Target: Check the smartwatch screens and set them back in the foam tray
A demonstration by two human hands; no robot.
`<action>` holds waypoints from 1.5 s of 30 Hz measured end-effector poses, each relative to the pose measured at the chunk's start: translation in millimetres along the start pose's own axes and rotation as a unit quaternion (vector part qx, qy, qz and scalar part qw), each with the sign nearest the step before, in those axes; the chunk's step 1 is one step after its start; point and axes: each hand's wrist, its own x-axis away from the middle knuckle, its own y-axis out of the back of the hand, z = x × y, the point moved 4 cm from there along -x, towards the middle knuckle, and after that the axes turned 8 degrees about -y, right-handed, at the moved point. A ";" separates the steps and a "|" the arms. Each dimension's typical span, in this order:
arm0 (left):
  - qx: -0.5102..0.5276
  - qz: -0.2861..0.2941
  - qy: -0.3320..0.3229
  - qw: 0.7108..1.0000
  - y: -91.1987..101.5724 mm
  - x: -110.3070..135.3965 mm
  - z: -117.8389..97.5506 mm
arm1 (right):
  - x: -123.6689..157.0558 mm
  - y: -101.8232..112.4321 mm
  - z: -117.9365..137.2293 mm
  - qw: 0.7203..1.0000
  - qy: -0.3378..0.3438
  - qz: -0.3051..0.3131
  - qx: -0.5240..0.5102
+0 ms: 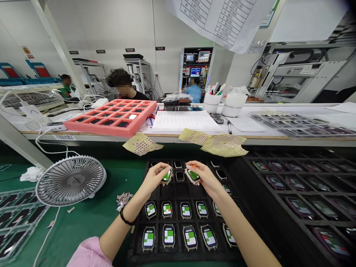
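Note:
My left hand [157, 177] is closed on a smartwatch case [167, 175] with a lit green-and-white screen. In my right hand [204, 176] is another smartwatch case [193, 175], tilted, its screen also lit green; a small orange piece [194, 166] shows at the fingertips. Both hands are over the far part of a black foam tray [178, 192]. Nearer rows of the tray hold several watch cases [185, 210] with lit screens, and some cases [180, 176] behind my hands have dark screens. My right forearm hides part of the tray's right side.
A grey fan [71, 180] stands on the green mat left of the tray. Another black tray [300, 193] of watch cases lies right. On the shelf are a pink foam tray [128, 129], papers [183, 120] and pen cups [213, 102]. Yellow sticker sheets [222, 144] hang over its edge.

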 end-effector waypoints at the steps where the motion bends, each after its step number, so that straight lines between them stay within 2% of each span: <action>1: 0.001 0.005 0.003 1.000 -0.3 0.1 0.4 | -0.5 0.6 -0.6 1.000 0.002 -0.001 0.001; 9: 0.029 0.058 -0.048 0.997 -0.8 -3.5 6.9 | 0.6 -0.7 1.1 0.999 0.017 0.038 0.004; 15: 0.041 0.068 -0.058 0.995 0.9 -5.3 12.6 | 4.1 -6.2 5.6 0.994 0.028 0.109 -0.015; 19: 0.032 0.067 -0.058 0.996 0.7 -3.9 8.6 | 6.4 -7.9 7.7 0.992 0.031 0.124 -0.014; 26: 0.004 0.054 -0.044 0.998 -3.9 2.3 -4.6 | 8.0 -9.0 8.5 0.995 0.032 0.094 -0.015; 33: 0.026 0.035 -0.041 0.998 -2.8 -1.6 3.9 | 0.4 1.5 3.2 0.999 0.021 -0.008 -0.037; 37: 0.022 0.035 -0.039 0.998 -2.4 -1.0 3.0 | -0.2 2.7 2.0 0.999 0.011 -0.027 -0.023; 42: 0.018 0.096 -0.077 0.992 -10.7 9.1 -10.1 | 2.8 -1.3 3.3 0.999 0.012 -0.026 -0.018; 45: -0.025 0.121 -0.095 0.988 -16.3 19.7 -19.6 | 4.8 -6.6 1.7 1.000 0.009 -0.017 -0.009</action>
